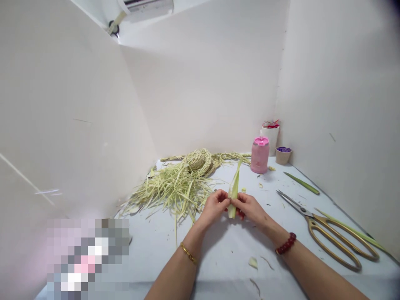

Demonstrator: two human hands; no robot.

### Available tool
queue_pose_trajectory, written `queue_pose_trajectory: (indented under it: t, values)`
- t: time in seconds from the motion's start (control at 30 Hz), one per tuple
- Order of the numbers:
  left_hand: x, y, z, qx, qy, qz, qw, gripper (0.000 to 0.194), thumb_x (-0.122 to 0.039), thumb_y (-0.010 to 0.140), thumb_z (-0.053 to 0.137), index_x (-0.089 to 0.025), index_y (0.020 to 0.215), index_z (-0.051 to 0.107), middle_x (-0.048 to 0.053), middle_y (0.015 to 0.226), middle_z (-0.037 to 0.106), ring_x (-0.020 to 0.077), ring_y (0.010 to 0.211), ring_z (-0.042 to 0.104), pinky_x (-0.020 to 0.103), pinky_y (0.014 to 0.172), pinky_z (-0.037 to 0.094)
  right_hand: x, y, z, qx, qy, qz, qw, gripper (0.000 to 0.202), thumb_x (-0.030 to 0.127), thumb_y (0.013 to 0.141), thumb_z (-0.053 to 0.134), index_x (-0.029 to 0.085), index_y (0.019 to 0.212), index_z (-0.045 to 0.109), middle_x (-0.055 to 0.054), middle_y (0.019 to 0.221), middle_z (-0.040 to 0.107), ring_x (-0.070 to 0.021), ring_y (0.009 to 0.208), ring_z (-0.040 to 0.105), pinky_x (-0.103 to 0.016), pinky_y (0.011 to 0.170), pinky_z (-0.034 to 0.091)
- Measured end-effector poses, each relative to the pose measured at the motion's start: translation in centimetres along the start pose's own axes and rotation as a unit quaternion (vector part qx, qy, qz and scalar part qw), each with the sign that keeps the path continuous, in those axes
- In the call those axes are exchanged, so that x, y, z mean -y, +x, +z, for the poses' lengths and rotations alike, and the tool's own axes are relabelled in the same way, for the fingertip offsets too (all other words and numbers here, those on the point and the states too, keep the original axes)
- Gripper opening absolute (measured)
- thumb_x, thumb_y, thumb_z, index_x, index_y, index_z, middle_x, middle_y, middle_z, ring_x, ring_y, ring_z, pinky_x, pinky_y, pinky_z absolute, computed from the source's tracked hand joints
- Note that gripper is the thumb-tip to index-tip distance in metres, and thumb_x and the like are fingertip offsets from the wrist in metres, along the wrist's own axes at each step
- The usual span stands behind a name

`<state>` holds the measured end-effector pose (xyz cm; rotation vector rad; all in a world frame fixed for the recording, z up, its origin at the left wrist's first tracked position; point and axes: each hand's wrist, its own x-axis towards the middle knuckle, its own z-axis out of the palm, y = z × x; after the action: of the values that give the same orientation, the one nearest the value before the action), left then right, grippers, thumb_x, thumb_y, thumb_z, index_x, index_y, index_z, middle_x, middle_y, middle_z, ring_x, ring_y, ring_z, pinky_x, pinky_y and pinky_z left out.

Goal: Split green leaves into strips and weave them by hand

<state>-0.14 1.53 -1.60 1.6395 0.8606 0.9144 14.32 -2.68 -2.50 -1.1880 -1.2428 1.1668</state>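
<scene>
Between my two hands stands a pale green leaf [235,187], broad at its lower end and narrowing to a tip that points away from me. My left hand [216,205] pinches its left edge near the lower end. From the other side my right hand [250,207] grips the right edge, thumb pressed close to the left one. Some fingers are hidden behind the leaf. Just beyond my left hand spreads a loose heap of thin pale green strips [178,191]. A coiled braid [200,160] of the same fibre lies at the back of the heap.
Large gold-handled scissors [312,218] lie on the right, blades partly apart. Near them rest a green leaf piece [301,183] and a long stalk [353,231]. A pink bottle [260,156], white container [271,137] and small brown cup [283,156] stand behind. Scraps [253,262] dot the cloth.
</scene>
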Motion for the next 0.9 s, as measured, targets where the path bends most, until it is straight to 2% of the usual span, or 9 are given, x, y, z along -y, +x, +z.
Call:
queue_pose_trajectory:
  t: [0.13, 0.27, 0.37, 0.47, 0.57, 0.67, 0.73, 0.8, 0.9]
  values:
    - [0.1, 0.1, 0.0, -0.005, 0.014, 0.017, 1.0, 0.015, -0.029, 0.074, 0.061, -0.016, 0.074, 0.053, -0.002, 0.068, 0.052, 0.0106, 0.063, 0.049, 0.023, 0.06, 0.041, -0.5, 0.3, -0.1, -0.033, -0.024, -0.006, 0.999, 0.025, 0.043, 0.077, 0.059, 0.019, 0.073, 0.055, 0.004, 0.049, 0.052, -0.0105, 0.04, 0.046, -0.022, 0.038, 0.039]
    - [-0.5, -0.3, 0.3, -0.013, 0.027, 0.052, 0.998, 0.014, -0.028, 0.075, 0.062, -0.016, 0.073, 0.056, -0.002, 0.069, 0.052, 0.0104, 0.066, 0.048, 0.023, 0.064, 0.041, -1.2, 0.6, -0.3, -0.076, -0.049, 0.033, 0.995, 0.016, 0.034, 0.075, 0.057, 0.02, 0.069, 0.053, 0.004, 0.046, 0.053, -0.0103, 0.036, 0.045, -0.022, 0.036, 0.038]
    - [-2.0, -0.9, -0.2, 0.036, -0.089, 0.047, 0.994, 0.018, -0.029, 0.074, 0.068, -0.016, 0.075, 0.056, -0.001, 0.071, 0.052, 0.0101, 0.066, 0.049, 0.025, 0.07, 0.043, -1.5, 0.8, -1.0, -0.113, -0.073, 0.055, 0.989, 0.011, 0.028, 0.073, 0.054, 0.02, 0.066, 0.052, 0.005, 0.041, 0.05, -0.01, 0.033, 0.044, -0.022, 0.035, 0.035]
    - [-3.7, -1.6, -1.2, 0.102, -0.271, -0.01, 0.957, 0.027, -0.032, 0.07, 0.074, -0.018, 0.078, 0.053, -0.002, 0.074, 0.049, 0.0083, 0.064, 0.048, 0.027, 0.071, 0.046, -1.5, 1.0, -1.5, -0.146, -0.088, 0.052, 0.984, 0.01, 0.025, 0.071, 0.053, 0.02, 0.063, 0.05, 0.005, 0.04, 0.05, -0.0094, 0.031, 0.042, -0.021, 0.035, 0.032]
    - [-4.3, -1.6, -1.8, 0.094, -0.346, -0.072, 0.931, 0.032, -0.03, 0.067, 0.076, -0.021, 0.088, 0.053, -0.004, 0.077, 0.047, 0.0064, 0.063, 0.048, 0.022, 0.063, 0.044, -1.3, 0.9, -1.5, -0.14, -0.085, 0.027, 0.986, 0.012, 0.027, 0.071, 0.053, 0.02, 0.062, 0.05, 0.005, 0.043, 0.049, -0.009, 0.034, 0.042, -0.021, 0.037, 0.031]
    - [-3.3, -0.9, -1.1, 0.024, -0.297, -0.115, 0.948, 0.028, -0.023, 0.065, 0.073, -0.019, 0.084, 0.053, -0.004, 0.075, 0.046, 0.0046, 0.059, 0.046, 0.016, 0.051, 0.035, -1.0, 0.6, -0.9, -0.109, -0.092, -0.018, 0.99, 0.016, 0.029, 0.073, 0.053, 0.02, 0.061, 0.049, 0.007, 0.043, 0.045, -0.0089, 0.038, 0.041, -0.021, 0.039, 0.031]
    - [-2.1, -0.4, -0.4, -0.011, -0.255, -0.117, 0.96, 0.025, -0.025, 0.066, 0.071, -0.018, 0.08, 0.051, -0.006, 0.066, 0.041, 0.0037, 0.052, 0.038, 0.016, 0.045, 0.026, -0.7, 0.3, -0.5, -0.092, -0.102, -0.037, 0.99, 0.017, 0.03, 0.074, 0.053, 0.02, 0.062, 0.049, 0.007, 0.045, 0.045, -0.0094, 0.04, 0.042, -0.022, 0.04, 0.033]
    - [-1.1, 0.0, 0.2, -0.018, -0.201, -0.106, 0.974, 0.025, -0.03, 0.068, 0.07, -0.018, 0.08, 0.052, -0.007, 0.061, 0.039, 0.0044, 0.049, 0.033, 0.018, 0.044, 0.024, -0.5, 0.0, -0.1, -0.083, -0.101, -0.046, 0.99, 0.016, 0.032, 0.075, 0.054, 0.02, 0.065, 0.049, 0.006, 0.047, 0.047, -0.0097, 0.041, 0.043, -0.022, 0.041, 0.035]
    - [-0.3, 0.0, 0.6, -0.017, -0.105, -0.078, 0.991, 0.028, -0.038, 0.071, 0.071, -0.017, 0.079, 0.053, -0.004, 0.064, 0.046, 0.0061, 0.051, 0.037, 0.02, 0.046, 0.027, -0.3, -0.3, 0.1, -0.079, -0.091, -0.053, 0.991, 0.017, 0.033, 0.075, 0.056, 0.02, 0.066, 0.049, 0.007, 0.047, 0.048, -0.0096, 0.041, 0.044, -0.022, 0.04, 0.035]
